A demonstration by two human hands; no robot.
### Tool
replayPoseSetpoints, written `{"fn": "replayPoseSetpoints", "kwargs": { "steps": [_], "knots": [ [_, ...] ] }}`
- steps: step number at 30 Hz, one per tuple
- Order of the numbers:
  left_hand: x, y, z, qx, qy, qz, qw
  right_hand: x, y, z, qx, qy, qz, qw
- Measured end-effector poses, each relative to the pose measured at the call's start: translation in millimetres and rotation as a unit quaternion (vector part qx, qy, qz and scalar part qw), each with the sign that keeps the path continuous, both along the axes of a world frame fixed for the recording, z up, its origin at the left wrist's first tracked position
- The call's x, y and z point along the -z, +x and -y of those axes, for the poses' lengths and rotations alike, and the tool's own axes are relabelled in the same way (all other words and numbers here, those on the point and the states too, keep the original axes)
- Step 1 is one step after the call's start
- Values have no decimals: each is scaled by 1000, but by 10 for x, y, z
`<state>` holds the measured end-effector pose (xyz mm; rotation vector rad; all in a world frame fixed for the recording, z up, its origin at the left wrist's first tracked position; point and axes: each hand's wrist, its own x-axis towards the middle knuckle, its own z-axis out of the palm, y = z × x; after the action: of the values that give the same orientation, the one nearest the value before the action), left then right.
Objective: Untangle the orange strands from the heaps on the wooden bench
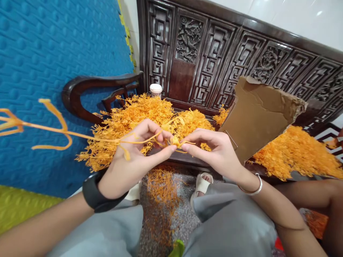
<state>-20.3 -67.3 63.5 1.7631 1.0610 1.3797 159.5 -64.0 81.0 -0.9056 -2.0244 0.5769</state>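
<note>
Head view, orange sprig [85,136]: stretched from the left edge of the frame to the centre, raised above the piles; forked at intervals, gathered into a small knotted cluster [175,140] at frame centre.
Left hand [135,153]: left of centre, pinching the knotted cluster between thumb and forefinger; crossed by the sprig's stem near the thumb base.
Right hand [218,146]: right of centre, with fingers brought together at the tips, apparently gripping a thin strand just beside the cluster. Partly hidden at the other fingers; cannot tell their hold.
Handling: judged very light, springy rather than stiff, probably smooth plastic and slightly slippery; likely to bend or tear at the thin branches under a hard pull.
Hold point: best taken by fingertip pinch on the thicker stem or at the cluster; less secure at the loose forked ends, liable to snag.
Desk [184,157]: dark wood, carved along the back, loaded with a left orange pile [150,107] near centre and a right orange pile [297,153] at right.
Cardboard [257,110]: tilted, standing between both piles.
White-lidded jar [155,88]: upper centre, behind the left orange pile.
Floor [184,192]: speckled, strewn with loose strands [162,189] at lower centre.
</note>
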Motion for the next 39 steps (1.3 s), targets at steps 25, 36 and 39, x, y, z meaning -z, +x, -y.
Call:
{"fn": "replayPoseSetpoints", "kwargs": {
  "steps": [25, 36, 39],
  "knots": [
    [182, -20, -3, -5, 51, -146, 988, 164, -33, -59, -57, 79, 116, 988],
    [207, 42, -64, 21, 28, -208, 977, 261, -27, -149, -42, 67, 205, 975],
    [223, 77, -110, 54, 1, -194, 980, 298, -27, -199, -36, 64, 220, 973]
  ]
}}
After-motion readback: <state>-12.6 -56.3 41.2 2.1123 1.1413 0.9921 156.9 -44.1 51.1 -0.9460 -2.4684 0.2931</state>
